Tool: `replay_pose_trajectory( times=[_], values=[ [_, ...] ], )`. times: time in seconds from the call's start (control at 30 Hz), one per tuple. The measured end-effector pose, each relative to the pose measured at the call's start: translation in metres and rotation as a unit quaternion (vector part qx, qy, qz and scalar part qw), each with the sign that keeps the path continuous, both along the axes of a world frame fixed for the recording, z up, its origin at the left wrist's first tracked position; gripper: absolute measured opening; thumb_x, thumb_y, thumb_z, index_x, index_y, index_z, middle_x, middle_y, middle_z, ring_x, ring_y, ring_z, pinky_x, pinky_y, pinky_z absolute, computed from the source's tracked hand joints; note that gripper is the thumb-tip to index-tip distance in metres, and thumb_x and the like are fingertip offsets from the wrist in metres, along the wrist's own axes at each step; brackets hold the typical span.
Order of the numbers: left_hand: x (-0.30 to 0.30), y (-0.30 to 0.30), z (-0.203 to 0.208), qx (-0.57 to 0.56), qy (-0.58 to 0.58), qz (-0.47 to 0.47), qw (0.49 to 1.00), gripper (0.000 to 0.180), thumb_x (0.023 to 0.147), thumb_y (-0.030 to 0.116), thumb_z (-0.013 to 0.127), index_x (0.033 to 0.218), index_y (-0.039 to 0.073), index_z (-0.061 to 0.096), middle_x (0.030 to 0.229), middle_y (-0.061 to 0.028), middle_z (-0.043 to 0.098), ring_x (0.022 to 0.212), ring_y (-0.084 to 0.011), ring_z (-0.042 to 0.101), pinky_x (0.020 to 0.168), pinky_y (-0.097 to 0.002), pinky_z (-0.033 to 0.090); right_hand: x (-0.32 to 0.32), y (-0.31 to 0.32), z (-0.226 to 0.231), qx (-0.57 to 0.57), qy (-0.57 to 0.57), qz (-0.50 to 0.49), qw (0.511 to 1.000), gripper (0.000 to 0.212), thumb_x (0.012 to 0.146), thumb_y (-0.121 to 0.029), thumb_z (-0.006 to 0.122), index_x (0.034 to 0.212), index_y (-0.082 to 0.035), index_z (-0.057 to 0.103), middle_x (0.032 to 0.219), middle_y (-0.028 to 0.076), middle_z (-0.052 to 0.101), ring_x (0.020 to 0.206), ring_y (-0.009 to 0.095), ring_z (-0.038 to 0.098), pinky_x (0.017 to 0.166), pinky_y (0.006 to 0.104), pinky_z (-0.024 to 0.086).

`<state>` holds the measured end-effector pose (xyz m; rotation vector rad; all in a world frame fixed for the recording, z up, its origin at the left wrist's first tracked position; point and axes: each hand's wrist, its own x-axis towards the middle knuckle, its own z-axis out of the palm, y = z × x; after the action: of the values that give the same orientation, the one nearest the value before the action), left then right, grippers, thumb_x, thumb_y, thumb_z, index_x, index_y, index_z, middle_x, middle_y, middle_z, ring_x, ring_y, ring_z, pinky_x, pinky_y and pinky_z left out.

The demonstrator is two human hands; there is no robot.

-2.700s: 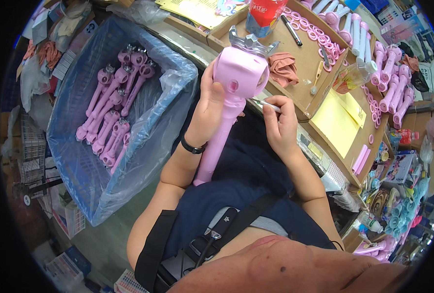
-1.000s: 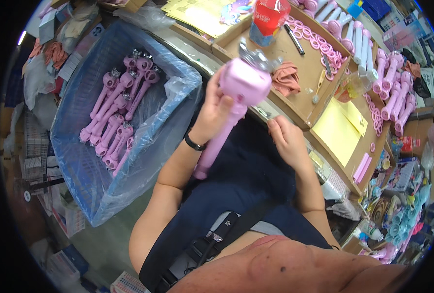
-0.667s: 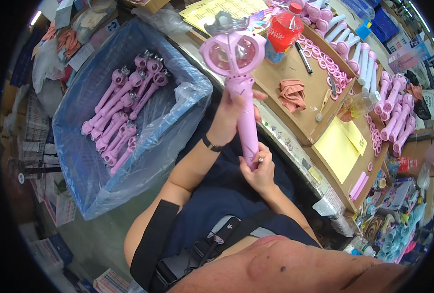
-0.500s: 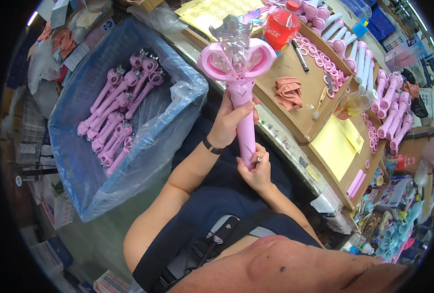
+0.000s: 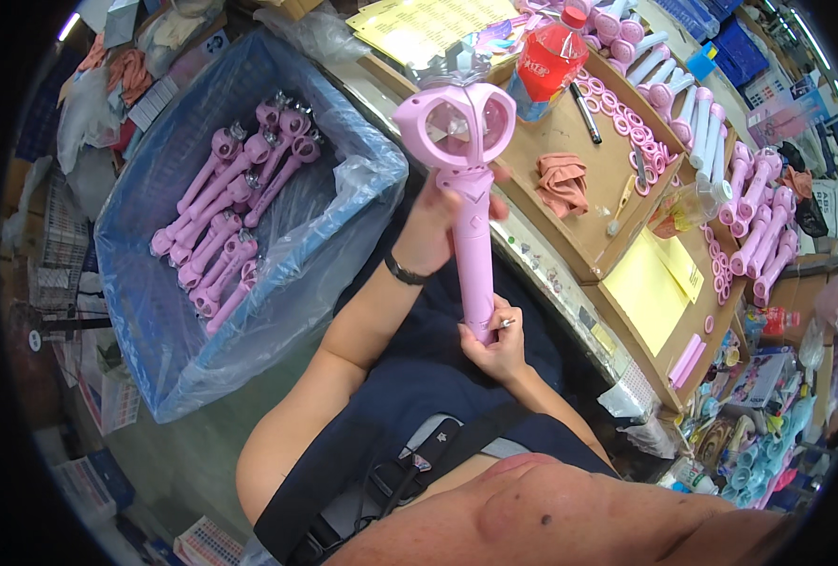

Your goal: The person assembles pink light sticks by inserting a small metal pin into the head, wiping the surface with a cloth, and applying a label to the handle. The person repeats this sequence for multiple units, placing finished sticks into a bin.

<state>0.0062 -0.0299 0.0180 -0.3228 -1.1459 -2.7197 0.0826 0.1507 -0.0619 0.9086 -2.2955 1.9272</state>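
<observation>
A pink toy wand [image 5: 474, 250] stands nearly upright before me, its round openwork head topped by a silvery crown. My left hand [image 5: 425, 238] is wrapped loosely behind the upper handle, thumb on one side and slightly blurred fingertips on the other. At the bottom end, my right hand [image 5: 496, 355] grips the handle. A thin metal-tipped rod [image 5: 507, 324] pokes out between the right hand's fingers; its kind is hidden. To the left, several similar wands [image 5: 240, 193] lie in a big blue bin [image 5: 164, 363] lined with clear plastic.
On the bench at right, a cardboard tray [image 5: 532, 212] holds a folded orange cloth [image 5: 561, 183], a black marker [image 5: 586, 113], a brush [image 5: 619, 209] and pink rings [image 5: 627, 118]. A red-labelled bottle [image 5: 546, 66] stands beside the wand's head. Yellow paper [image 5: 647, 288] and more pink wands [image 5: 768, 222] lie farther right.
The wand has turned about its length, so its head shows a different side. My left hand's grip has loosened and its thumb has shifted to the handle's edge.
</observation>
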Motion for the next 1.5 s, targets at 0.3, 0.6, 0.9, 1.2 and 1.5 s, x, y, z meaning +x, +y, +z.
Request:
replay_pose_trajectory(
  times=[0.3,0.6,0.9,1.2,1.5],
  values=[
    [0.014,0.013,-0.019,-0.015,-0.050,-0.006,0.999,0.048,0.085,0.019,0.059,0.124,0.007,0.034,0.098,-0.0142,0.059,0.073,-0.0159,0.061,0.064,-0.0300,0.052,-0.005,0.002,0.004,0.084,0.088,-0.033,0.992,0.050,0.070,-0.012,0.078,0.090,-0.006,0.033,0.111,0.027,0.058,0.076,0.037,0.065,0.059,0.0357,0.052],
    [-0.008,-0.031,-0.010,0.140,-0.028,0.031,0.989,0.103,0.068,0.083,0.044,0.127,0.000,0.039,0.103,-0.0137,0.057,0.065,-0.0151,0.051,0.056,-0.0262,0.044,-0.020,0.018,0.022,0.041,0.011,0.046,0.998,0.016,0.089,-0.017,0.053,0.084,-0.003,0.046,0.072,0.014,0.060,0.056,0.030,0.059,0.051,0.0335,0.046],
    [-0.026,-0.034,-0.023,0.373,0.166,-0.321,0.854,0.114,0.070,0.076,0.054,0.139,-0.009,0.023,0.099,-0.0173,0.060,0.054,-0.0149,0.052,0.045,-0.0255,0.042,-0.049,-0.002,0.081,0.117,0.067,-0.050,0.990,0.011,0.088,-0.008,0.056,0.096,-0.001,0.053,0.057,0.009,0.052,0.046,0.024,0.052,0.046,0.0326,0.042],
    [-0.002,-0.021,0.012,-0.016,-0.098,-0.001,0.995,0.091,0.077,0.078,0.034,0.125,0.001,0.046,0.103,-0.0163,0.064,0.058,-0.0115,0.061,0.048,-0.0223,0.051,-0.076,-0.014,0.129,0.128,0.318,-0.128,0.931,0.022,0.073,-0.009,0.073,0.093,-0.009,0.065,0.063,0.004,0.049,0.050,0.020,0.050,0.046,0.0318,0.040],
    [0.004,-0.015,0.017,-0.081,-0.084,0.055,0.992,0.077,0.081,0.070,0.045,0.116,0.001,0.050,0.093,-0.0113,0.064,0.065,-0.0122,0.061,0.056,-0.0238,0.052,-0.093,-0.027,0.146,0.149,0.394,-0.132,0.897,0.023,0.072,-0.004,0.074,0.093,-0.006,0.064,0.065,0.005,0.049,0.052,0.019,0.051,0.047,0.0308,0.041]
  ],
)
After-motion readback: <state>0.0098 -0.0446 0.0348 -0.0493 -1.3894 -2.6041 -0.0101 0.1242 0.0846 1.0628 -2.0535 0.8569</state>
